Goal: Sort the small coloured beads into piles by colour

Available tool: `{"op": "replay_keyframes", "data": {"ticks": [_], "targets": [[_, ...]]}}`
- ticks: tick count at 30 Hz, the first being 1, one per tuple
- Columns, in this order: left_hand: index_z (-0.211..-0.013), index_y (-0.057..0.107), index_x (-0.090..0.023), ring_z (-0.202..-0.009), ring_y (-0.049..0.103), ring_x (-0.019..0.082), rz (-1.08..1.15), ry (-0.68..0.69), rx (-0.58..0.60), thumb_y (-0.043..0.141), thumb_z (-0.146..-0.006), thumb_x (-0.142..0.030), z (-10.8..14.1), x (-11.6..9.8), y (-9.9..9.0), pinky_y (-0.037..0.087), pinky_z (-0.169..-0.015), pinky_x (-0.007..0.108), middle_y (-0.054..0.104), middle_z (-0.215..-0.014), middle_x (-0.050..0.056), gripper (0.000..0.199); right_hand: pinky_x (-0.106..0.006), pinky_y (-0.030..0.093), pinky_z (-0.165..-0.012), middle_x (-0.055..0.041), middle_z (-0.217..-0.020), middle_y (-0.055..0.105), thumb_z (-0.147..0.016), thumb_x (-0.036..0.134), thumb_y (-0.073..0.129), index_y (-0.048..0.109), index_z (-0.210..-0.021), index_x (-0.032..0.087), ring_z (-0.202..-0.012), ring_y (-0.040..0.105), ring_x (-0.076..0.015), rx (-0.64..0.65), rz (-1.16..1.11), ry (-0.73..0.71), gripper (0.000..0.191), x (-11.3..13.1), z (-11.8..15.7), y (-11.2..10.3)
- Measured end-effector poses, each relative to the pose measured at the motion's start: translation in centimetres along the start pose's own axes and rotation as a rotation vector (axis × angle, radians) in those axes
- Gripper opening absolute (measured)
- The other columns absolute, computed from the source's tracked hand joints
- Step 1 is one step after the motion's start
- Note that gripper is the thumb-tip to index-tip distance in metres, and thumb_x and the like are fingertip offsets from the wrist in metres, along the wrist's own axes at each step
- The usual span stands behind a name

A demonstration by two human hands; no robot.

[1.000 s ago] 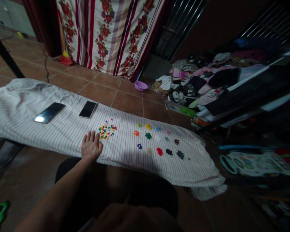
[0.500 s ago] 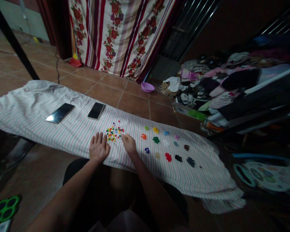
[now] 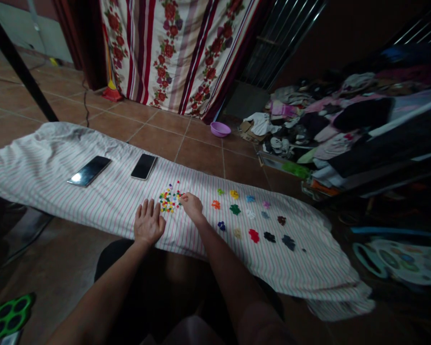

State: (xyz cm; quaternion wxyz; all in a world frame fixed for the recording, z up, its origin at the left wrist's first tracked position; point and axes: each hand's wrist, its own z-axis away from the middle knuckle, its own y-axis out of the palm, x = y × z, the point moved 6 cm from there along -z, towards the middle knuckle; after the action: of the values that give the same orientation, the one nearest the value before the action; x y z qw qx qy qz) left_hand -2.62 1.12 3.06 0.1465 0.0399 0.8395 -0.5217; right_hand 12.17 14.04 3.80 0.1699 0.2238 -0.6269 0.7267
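On the striped cloth (image 3: 197, 237) lies a mixed pile of small coloured pieces (image 3: 168, 201). My left hand (image 3: 149, 223) rests flat beside the pile's near left side, fingers spread, holding nothing. At the pile's right edge my right hand (image 3: 192, 206) has its fingers pressed together; anything between them is too small to make out. Sorted single-colour heaps spread to the right, among them orange (image 3: 216, 204), dark green (image 3: 235, 209), yellow (image 3: 234, 194), red (image 3: 254, 235), black (image 3: 269, 236) and dark grey (image 3: 288, 242).
Two phones, one (image 3: 89, 171) at the left and one (image 3: 143, 166) nearer the pile, lie on the cloth. Beyond it are a purple basin (image 3: 220, 129) on the tiled floor and a heap of clothes (image 3: 309, 120). A green tray (image 3: 9, 316) is at the lower left.
My right hand has moved slightly up and left over the right edge of the mixed pile. My left hand stays flat in nearly the same place. The view has shifted slightly.
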Motion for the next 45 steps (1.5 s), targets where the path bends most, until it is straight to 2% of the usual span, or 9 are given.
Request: {"op": "replay_keyframes", "data": {"ticks": [10, 13, 18, 25, 31, 36, 41, 45], "targets": [[-0.129, 0.058, -0.015, -0.138, 0.039, 0.034, 0.028, -0.007, 0.001, 0.047, -0.081, -0.031, 0.0, 0.1, 0.1, 0.027, -0.113, 0.051, 0.051, -0.142, 0.015, 0.051, -0.026, 0.046, -0.071, 0.0001, -0.089, 0.073, -0.08, 0.029, 0.059, 0.071, -0.082, 0.026, -0.083, 0.066, -0.0175, -0.018, 0.001, -0.055, 0.012, -0.1, -0.2, 0.4], [-0.129, 0.058, -0.013, -0.137, 0.039, 0.034, 0.007, 0.002, 0.002, 0.047, -0.082, -0.031, 0.1, 0.1, 0.1, 0.027, -0.113, 0.051, 0.051, -0.142, 0.017, 0.052, -0.024, 0.046, -0.071, 0.0006, -0.087, 0.073, -0.081, 0.031, 0.06, 0.07, -0.083, 0.025, -0.082, 0.066, -0.0163, -0.031, -0.063, -0.075, 0.012, -0.6, 0.0, 0.5], [-0.131, 0.056, -0.017, -0.138, 0.038, 0.034, 0.035, 0.002, -0.01, 0.047, -0.08, -0.031, 0.1, 0.0, -0.1, 0.027, -0.113, 0.052, 0.051, -0.142, 0.014, 0.054, -0.022, 0.048, -0.072, 0.0009, -0.086, 0.073, -0.083, 0.033, 0.06, 0.07, -0.088, 0.025, -0.082, 0.067, -0.0142, -0.026, -0.17, -0.102, 0.014, -1.5, 0.3, 0.6], [-0.132, 0.055, -0.018, -0.139, 0.036, 0.034, 0.056, 0.013, -0.024, 0.046, -0.081, -0.032, 0.2, 0.0, 0.0, 0.027, -0.113, 0.053, 0.051, -0.142, 0.014, 0.053, -0.022, 0.048, -0.073, 0.0016, -0.084, 0.073, -0.083, 0.031, 0.06, 0.069, -0.085, 0.025, -0.081, 0.068, -0.0138, -0.054, -0.212, -0.101, 0.011, -2.8, 0.7, -0.5], [-0.129, 0.057, -0.016, -0.139, 0.036, 0.034, 0.069, 0.007, -0.02, 0.047, -0.08, -0.032, 0.3, 0.1, 0.1, 0.026, -0.114, 0.053, 0.051, -0.142, 0.014, 0.053, -0.023, 0.048, -0.072, 0.0009, -0.084, 0.073, -0.083, 0.033, 0.058, 0.068, -0.086, 0.023, -0.08, 0.067, -0.0142, -0.145, -0.214, -0.081, 0.015, -5.0, 0.4, -3.4], [-0.127, 0.058, -0.013, -0.138, 0.037, 0.035, 0.062, 0.005, -0.023, 0.046, -0.081, -0.033, 0.3, 0.1, 0.1, 0.025, -0.114, 0.053, 0.051, -0.141, 0.016, 0.052, -0.023, 0.048, -0.071, -0.0008, -0.083, 0.072, -0.084, 0.033, 0.056, 0.068, -0.088, 0.021, -0.079, 0.067, -0.0146, -0.241, -0.197, -0.055, 0.017, -8.4, -0.6, -7.1], [-0.126, 0.059, -0.013, -0.137, 0.039, 0.034, 0.028, 0.017, -0.047, 0.046, -0.081, -0.033, 0.4, 0.1, 0.3, 0.026, -0.114, 0.051, 0.053, -0.14, 0.016, 0.051, -0.024, 0.047, -0.073, -0.0031, -0.087, 0.073, -0.085, 0.032, 0.055, 0.07, -0.09, 0.02, -0.081, 0.067, -0.0161, -0.367, -0.084, 0.066, 0.02, -13.0, -1.5, -11.2], [-0.124, 0.061, -0.012, -0.135, 0.043, 0.033, -0.047, 0.047, -0.078, 0.045, -0.082, -0.033, 0.5, 0.1, 0.3, 0.03, -0.112, 0.05, 0.055, -0.137, 0.017, 0.049, -0.023, 0.047, -0.072, -0.0027, -0.09, 0.073, -0.084, 0.031, 0.056, 0.071, -0.093, 0.021, -0.083, 0.067, -0.0162, -0.404, 0.036, 0.223, 0.02, -15.9, -1.8, -13.7]]}}
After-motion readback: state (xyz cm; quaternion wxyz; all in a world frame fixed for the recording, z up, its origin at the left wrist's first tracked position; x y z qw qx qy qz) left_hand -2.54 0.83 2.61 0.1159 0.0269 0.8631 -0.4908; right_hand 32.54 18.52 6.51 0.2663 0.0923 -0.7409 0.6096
